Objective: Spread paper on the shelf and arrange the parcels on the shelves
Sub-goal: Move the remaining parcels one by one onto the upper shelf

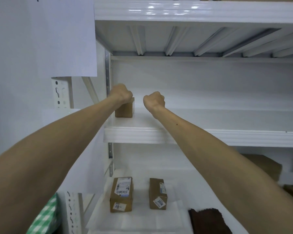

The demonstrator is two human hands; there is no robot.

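Parcels partly shelved: one parcel [125,108] is gripped by the left hand [121,93] at the middle shelf's [210,137] left end; the right hand [154,100] is fisted, empty. White paper [210,115] is spread; two parcels [121,194] lie below.

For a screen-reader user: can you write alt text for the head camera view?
A person's left hand rests on a small cardboard parcel on a white middle shelf; the right hand hovers beside it, fisted. Two labelled parcels lie below.
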